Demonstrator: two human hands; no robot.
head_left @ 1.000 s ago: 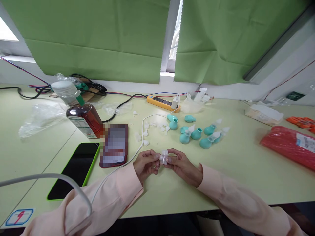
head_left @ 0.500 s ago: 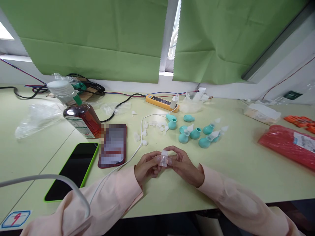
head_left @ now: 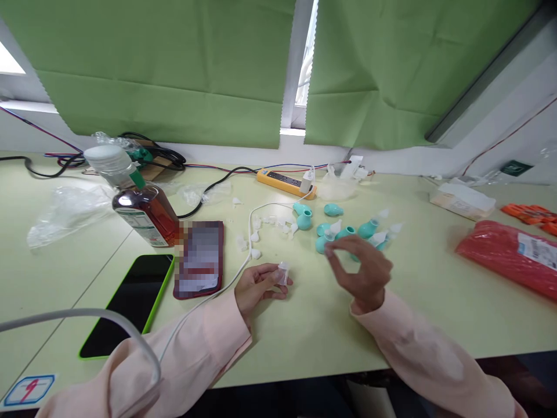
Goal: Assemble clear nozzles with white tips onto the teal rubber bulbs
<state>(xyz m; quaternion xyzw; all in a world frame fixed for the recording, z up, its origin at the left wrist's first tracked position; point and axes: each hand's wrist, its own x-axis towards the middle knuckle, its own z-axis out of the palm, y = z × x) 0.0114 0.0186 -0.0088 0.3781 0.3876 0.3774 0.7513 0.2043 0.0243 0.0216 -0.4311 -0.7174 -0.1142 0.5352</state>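
Observation:
My left hand [head_left: 260, 285] is closed around a small clear plastic cap-like piece [head_left: 283, 273], pinched upright between thumb and fingers just above the table. My right hand [head_left: 363, 268] is off to the right, thumb and forefinger pressed together in a ring. Whatever its fingertips hold, if anything, is too small and blurred to make out. They overlap the near side of a teal rubber bulb [head_left: 321, 244] with a clear tip; whether they touch it I cannot tell. Several more teal bulbs [head_left: 304, 219] lie behind, some with clear pointed tips, some with bare mouths. The hand partly hides the nearest ones.
Small clear plastic parts [head_left: 256, 253] lie beside a white cable [head_left: 237, 271]. To the left are a black phone [head_left: 134, 296] with a green edge, another phone [head_left: 209, 249] and a brown bottle [head_left: 150, 215]. A yellow power strip [head_left: 278, 182] and red package [head_left: 500, 249] sit farther off.
My right hand has let go of the clear piece and moved right and up to the teal bulbs. My left hand keeps the piece almost where it was.

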